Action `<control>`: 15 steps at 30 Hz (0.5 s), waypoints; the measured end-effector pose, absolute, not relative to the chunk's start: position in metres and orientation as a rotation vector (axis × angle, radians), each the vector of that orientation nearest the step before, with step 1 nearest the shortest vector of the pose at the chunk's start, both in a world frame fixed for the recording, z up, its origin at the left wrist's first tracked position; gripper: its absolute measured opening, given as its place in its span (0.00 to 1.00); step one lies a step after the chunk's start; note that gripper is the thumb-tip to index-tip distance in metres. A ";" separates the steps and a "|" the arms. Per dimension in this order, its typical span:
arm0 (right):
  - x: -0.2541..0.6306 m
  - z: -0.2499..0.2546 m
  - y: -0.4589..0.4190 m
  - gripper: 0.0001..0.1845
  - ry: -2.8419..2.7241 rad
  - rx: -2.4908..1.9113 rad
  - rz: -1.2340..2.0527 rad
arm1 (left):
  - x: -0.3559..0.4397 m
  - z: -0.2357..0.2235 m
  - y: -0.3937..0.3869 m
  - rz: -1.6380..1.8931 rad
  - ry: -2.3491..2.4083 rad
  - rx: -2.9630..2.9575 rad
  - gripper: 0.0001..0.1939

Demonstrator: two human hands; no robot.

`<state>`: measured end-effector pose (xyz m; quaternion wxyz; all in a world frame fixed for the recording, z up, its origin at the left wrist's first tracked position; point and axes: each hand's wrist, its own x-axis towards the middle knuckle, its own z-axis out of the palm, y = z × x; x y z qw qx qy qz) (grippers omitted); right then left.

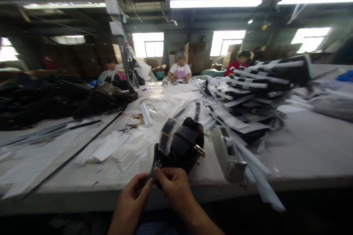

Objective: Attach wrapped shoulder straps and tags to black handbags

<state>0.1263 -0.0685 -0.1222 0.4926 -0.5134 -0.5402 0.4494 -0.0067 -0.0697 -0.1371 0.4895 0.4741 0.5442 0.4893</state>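
Here the grip of left hand [134, 192] and right hand [175, 183] pinches the black strap [152, 173], apparently steadying it; the black bag [185, 144] sits near the tabletop's [309, 150] front edge, seemingly for easy reach.

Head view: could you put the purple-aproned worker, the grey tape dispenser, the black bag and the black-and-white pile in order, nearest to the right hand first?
From the right hand:
1. black bag: at the fingers, just ahead
2. grey tape dispenser: to the right, near the table's edge
3. black-and-white pile: farther back, right
4. purple-aproned worker: across the table
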 end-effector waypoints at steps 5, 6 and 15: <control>0.199 -0.110 -0.092 0.15 -1.365 -1.432 0.544 | -0.012 -0.137 -0.068 1.185 1.393 1.063 0.23; 0.223 -0.109 -0.096 0.13 -1.272 -1.507 0.356 | -0.013 -0.137 -0.067 1.170 1.395 1.063 0.23; 0.369 -0.129 -0.087 0.14 -0.949 -1.892 0.219 | -0.014 -0.151 -0.057 1.097 1.304 1.140 0.26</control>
